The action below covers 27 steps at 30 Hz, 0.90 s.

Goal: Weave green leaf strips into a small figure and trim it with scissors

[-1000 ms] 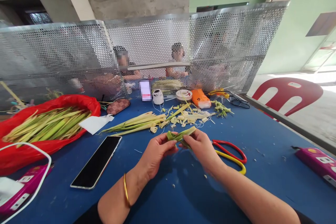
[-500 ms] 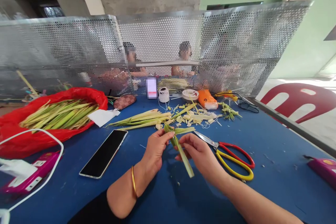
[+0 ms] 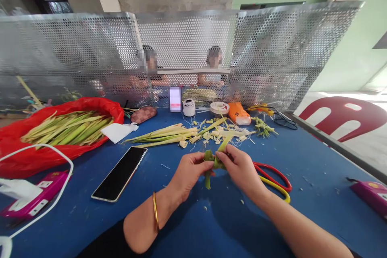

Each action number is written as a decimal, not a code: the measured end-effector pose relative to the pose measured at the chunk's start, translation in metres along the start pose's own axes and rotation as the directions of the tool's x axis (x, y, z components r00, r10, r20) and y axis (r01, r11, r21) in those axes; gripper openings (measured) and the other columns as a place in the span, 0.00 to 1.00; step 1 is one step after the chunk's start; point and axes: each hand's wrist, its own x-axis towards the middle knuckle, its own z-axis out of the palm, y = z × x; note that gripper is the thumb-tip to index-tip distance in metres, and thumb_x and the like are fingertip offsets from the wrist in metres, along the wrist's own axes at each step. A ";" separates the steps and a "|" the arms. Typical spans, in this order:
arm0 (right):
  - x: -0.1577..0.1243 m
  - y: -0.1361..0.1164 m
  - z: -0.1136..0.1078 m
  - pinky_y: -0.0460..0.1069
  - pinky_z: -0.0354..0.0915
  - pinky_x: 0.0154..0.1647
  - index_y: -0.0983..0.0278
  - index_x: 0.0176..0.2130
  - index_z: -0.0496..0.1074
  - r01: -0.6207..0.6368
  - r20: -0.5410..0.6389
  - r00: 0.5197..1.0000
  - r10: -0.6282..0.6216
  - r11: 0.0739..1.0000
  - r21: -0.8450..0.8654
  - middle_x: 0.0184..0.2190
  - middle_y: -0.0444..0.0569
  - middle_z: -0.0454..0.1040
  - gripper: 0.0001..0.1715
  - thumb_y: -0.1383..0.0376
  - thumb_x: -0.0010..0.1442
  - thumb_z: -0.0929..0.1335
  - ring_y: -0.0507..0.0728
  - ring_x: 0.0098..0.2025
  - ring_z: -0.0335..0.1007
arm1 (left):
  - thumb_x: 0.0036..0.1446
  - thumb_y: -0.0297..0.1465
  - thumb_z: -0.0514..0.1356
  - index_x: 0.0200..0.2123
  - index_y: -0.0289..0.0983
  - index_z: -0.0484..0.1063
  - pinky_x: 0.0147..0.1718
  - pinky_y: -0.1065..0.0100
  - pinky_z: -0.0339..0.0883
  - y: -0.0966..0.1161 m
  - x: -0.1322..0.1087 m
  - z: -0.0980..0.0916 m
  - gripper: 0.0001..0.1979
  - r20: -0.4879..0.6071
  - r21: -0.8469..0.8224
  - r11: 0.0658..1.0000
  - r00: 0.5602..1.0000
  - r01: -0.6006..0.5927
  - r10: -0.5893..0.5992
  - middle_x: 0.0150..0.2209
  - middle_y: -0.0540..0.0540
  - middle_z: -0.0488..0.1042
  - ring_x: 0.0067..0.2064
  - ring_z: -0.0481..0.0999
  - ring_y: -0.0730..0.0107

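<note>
Clamps leaf (image 3: 209,155) in both hands (image 3: 186,172), partly covering scissors (image 3: 289,188). Notes orange packet (image 3: 238,112), thread cone (image 3: 189,109) near bench's (image 3: 320,209) far edge.

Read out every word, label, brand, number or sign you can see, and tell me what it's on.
No text can be read.
White roll: red marking, too small.
Orange packet: dark mark, too small.
Lit phone screen: pixelated.
Right-hand purple box: yellow mark, nothing legible.

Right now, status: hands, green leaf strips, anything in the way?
Left hand pinching green leaf strips. Right hand gripping them alongside. Scissors close by, blades hidden behind right hand and forearm.
</note>
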 end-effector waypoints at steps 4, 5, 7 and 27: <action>0.001 0.003 0.002 0.46 0.51 0.24 0.61 0.24 0.58 -0.065 0.048 0.997 0.067 0.997 -0.045 0.18 0.39 0.61 0.17 0.57 0.61 0.63 0.51 0.23 0.54 | 0.43 0.34 0.69 0.35 0.33 0.80 0.34 0.69 0.69 -0.001 0.000 0.003 0.14 0.011 0.011 0.999 0.999 0.043 -0.043 0.31 0.44 0.78 0.30 0.74 0.71; 0.001 0.002 0.003 0.46 0.51 0.24 0.61 0.23 0.59 -0.068 0.052 0.996 0.070 0.997 -0.047 0.19 0.39 0.62 0.17 0.58 0.60 0.64 0.51 0.23 0.54 | 0.42 0.33 0.70 0.34 0.33 0.80 0.33 0.70 0.69 -0.002 0.000 0.003 0.14 -0.018 0.026 0.998 0.999 0.049 -0.049 0.30 0.45 0.77 0.29 0.73 0.72; 0.002 0.001 0.003 0.47 0.52 0.25 0.61 0.23 0.61 -0.098 0.089 0.991 0.096 0.995 0.017 0.19 0.40 0.63 0.17 0.56 0.59 0.64 0.52 0.24 0.55 | 0.41 0.31 0.70 0.32 0.33 0.80 0.30 0.72 0.67 -0.003 0.001 0.003 0.12 -0.081 0.060 0.997 0.996 0.051 -0.046 0.28 0.46 0.76 0.26 0.71 0.75; 0.015 -0.004 -0.038 0.45 0.70 0.31 0.64 0.41 0.78 -0.671 0.697 0.708 0.113 0.413 0.616 0.35 0.49 0.78 0.16 0.70 0.50 0.70 0.50 0.29 0.71 | 0.46 0.29 0.67 0.37 0.34 0.79 0.27 0.74 0.64 0.017 0.009 -0.025 0.12 0.139 -0.170 0.956 0.966 0.240 -0.218 0.23 0.50 0.71 0.23 0.67 0.80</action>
